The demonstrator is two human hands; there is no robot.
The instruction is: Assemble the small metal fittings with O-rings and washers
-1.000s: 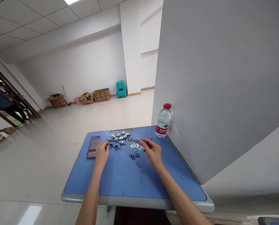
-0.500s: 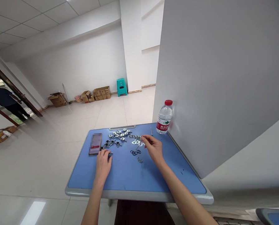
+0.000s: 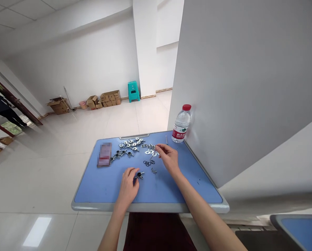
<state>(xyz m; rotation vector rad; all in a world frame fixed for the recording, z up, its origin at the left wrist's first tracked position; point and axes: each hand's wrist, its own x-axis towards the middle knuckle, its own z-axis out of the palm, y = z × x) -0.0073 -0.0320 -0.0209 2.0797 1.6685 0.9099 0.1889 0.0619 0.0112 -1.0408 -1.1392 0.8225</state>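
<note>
The left hand (image 3: 128, 186) was curled, its fingertips gripping the edge of a small metal wing fitting (image 3: 139, 175) with a black centre, which lay on the blue table (image 3: 145, 207) clear of the other parts. Keeping that fitting flat gave a steady hold. The right hand (image 3: 168, 159) was pinched closed just beside some silver washers (image 3: 149, 152), though what it held was probably too small to tell. Nearby lay black rubber rings (image 3: 148, 163) and small screws (image 3: 154, 170).
</note>
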